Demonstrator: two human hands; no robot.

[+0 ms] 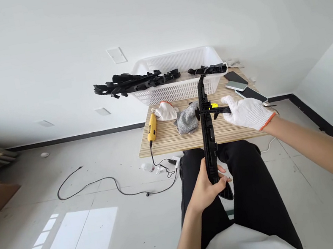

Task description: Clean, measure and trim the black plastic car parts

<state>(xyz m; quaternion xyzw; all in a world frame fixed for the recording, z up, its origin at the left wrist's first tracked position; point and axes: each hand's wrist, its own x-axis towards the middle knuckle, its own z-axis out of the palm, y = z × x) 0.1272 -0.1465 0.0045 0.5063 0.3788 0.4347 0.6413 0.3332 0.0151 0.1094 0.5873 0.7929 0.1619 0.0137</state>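
Note:
My left hand (pixel 208 186), bare, is wrapped round the lower end of a long black plastic part (pixel 208 138) held upright above my lap. My right hand (pixel 244 111) wears a white knit glove with an orange cuff. It is closed at the end of a black crossbar (pixel 220 110) that meets the long part at mid-height; whether the two are one piece I cannot tell. Behind the crossbar shows a small bright yellow item (pixel 214 106), mostly hidden. The part's top overlaps the front of a white basket.
More black plastic parts (pixel 136 82) lie across the white basket (pixel 164 95). On the slatted table (pixel 170 143) are a yellow corded tool (pixel 151 128), a white glove (pixel 166 111), a grey cloth (pixel 187 118) and phone-like slabs (pixel 251 95). A black cable (pixel 99 180) trails over the floor.

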